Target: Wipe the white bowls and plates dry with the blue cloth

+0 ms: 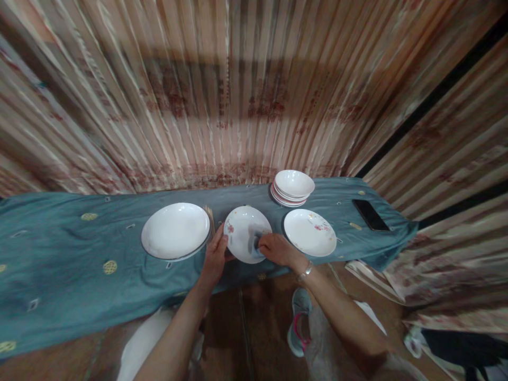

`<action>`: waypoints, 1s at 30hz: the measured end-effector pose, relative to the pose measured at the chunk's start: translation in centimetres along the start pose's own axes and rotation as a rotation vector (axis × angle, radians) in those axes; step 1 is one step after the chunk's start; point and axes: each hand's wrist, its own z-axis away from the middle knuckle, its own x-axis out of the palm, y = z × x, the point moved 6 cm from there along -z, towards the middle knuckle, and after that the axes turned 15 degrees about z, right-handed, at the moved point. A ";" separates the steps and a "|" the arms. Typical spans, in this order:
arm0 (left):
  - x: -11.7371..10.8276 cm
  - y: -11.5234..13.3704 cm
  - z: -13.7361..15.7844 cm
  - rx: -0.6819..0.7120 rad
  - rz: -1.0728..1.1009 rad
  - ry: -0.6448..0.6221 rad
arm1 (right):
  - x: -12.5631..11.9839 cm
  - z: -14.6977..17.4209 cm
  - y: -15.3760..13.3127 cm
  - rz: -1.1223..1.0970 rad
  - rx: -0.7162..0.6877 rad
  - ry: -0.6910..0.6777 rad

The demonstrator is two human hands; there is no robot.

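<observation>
My left hand (216,251) grips the left rim of a white plate (243,233) with small pink and yellow flowers, its thumb over the edge. Over the right side of that plate, my right hand (273,247) is closed, fingers curled together. A blurred grey-blue patch shows at its fingertips; whether that is a cloth or a reflection I cannot tell. Just left of the held plate lie thin wooden chopsticks (210,219), partly hidden by my left hand. Right of it rests another flowered white plate (307,233).
A large white plate (177,231) lies at the left. Several stacked white bowls (294,184) stand at the back. A black phone (370,215) lies at the right of the green-blue tablecloth (79,254). Patterned curtains (238,95) hang behind the table.
</observation>
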 end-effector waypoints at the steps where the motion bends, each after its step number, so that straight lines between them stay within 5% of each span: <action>1: 0.0 0.0 0.0 -0.003 0.005 0.002 | -0.1 0.0 0.2 0.059 0.027 0.011; 5: 0.0 -0.1 -0.1 -0.012 0.023 0.007 | -0.7 -0.4 1.0 0.161 0.093 0.119; 16: 0.2 -0.5 0.0 -0.022 0.034 -0.002 | -0.5 -2.5 1.7 -0.034 0.138 0.436; 22: 0.3 -0.4 0.1 -0.007 0.051 -0.001 | 0.2 -4.4 1.5 -0.244 0.160 0.490; 30: 0.2 -0.8 0.1 -0.033 0.046 -0.010 | -0.1 -5.9 -0.5 -0.608 0.010 0.518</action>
